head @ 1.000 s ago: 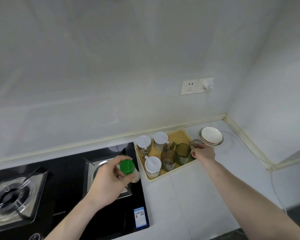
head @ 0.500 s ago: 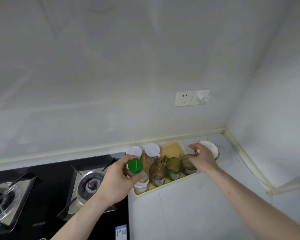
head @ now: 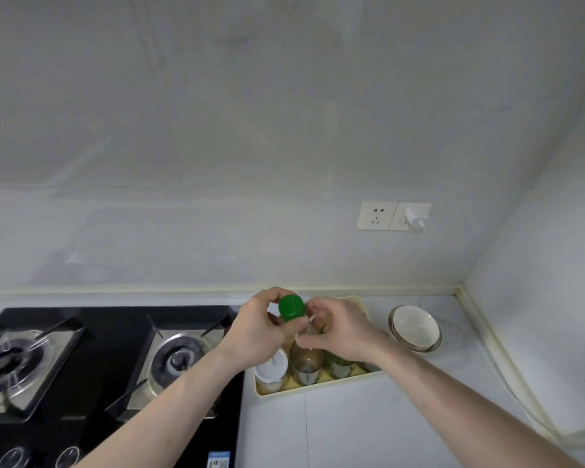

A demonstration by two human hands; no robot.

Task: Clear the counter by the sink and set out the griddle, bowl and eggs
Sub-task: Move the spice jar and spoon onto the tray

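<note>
- Head view: the left hand (head: 254,332) is gripping a small bottle with a green cap (head: 291,307), fingers curled round the body just under the cap, holding it upright above the far-left end of the tray (head: 318,388)
- The right hand (head: 343,329) is sitting just right of the bottle, fingers bent and pinching something small and pale beside the cap; what it is cannot be told, so its grasp is uncertain
- The bottle's long axis is running near vertical, cap pointing up and slightly toward the camera; the free space for it is lying straight below, among the jars, so the coming move is probably a short drop down into the tray
- The left hand is carrying the bottle and is nearer the tray's left end; the right is nearer the bowls (head: 415,329), which are sitting on the counter (head: 368,430) just right of the tray, apart from it
- Counting: one green-capped bottle, one tray, one white-lidded jar (head: 271,368) in sight, at least two tinted glass cups (head: 306,364) with others hidden behind the hands, apparently two stacked bowls, two burners (head: 178,358) on the hob, two wall sockets (head: 377,216)
- Neither griddle nor eggs are showing, so that part of the task looks not yet begun
</note>
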